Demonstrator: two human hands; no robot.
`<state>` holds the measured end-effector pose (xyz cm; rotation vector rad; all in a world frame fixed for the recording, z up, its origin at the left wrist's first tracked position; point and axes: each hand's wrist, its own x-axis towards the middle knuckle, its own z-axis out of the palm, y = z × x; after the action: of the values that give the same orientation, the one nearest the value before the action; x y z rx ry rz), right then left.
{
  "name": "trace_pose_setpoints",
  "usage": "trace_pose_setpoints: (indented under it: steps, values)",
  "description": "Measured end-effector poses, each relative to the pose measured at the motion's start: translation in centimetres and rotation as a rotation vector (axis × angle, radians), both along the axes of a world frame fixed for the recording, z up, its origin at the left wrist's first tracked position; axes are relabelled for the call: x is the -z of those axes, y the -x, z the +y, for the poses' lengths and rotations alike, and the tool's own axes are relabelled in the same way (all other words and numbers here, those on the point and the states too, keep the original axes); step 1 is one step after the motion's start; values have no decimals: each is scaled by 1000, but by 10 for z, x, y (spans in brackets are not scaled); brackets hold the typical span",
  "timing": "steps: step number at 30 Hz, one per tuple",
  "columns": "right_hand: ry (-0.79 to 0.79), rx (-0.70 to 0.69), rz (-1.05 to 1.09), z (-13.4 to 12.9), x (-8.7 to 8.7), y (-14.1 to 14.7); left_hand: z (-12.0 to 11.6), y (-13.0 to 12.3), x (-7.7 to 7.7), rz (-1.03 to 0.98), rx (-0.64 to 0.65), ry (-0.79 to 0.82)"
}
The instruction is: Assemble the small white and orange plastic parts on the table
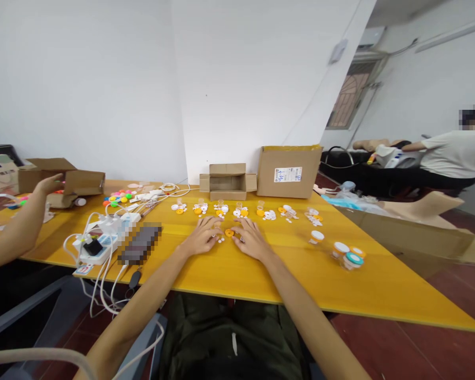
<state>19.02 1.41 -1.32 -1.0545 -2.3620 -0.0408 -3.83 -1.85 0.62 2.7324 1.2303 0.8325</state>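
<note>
My left hand (200,236) rests low over the yellow table (237,274), palm down with its fingers apart. Facing it, my right hand (253,238) is spread the same way. Between them lies an orange disc (229,233) with a hole in its middle; the right fingertips are near it. A few small white pieces (220,240) lie by my left thumb. Past my hands runs a row of small groups of parts: clear cups (260,205), orange rings (244,213) and white discs (225,209). Some pieces under my fingers are hidden.
Lidded small jars (353,259) stand at the right. At the back are an open carton (227,182) and a large cardboard box (288,171). On the left lie a power strip (103,245) with cables and a phone (140,244). Another person's arm (19,227) reaches in at far left.
</note>
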Motion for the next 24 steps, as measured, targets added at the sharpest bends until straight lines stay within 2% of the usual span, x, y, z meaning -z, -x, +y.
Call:
trace_pose_setpoints:
  steps: [19, 24]
  values:
    - [34, -59, 16, -2, 0, 1, 0, -1, 0, -10, 30, 9]
    - [-8, -40, 100, 1, 0, 1, 0, -2, 0, 11, 34, 10]
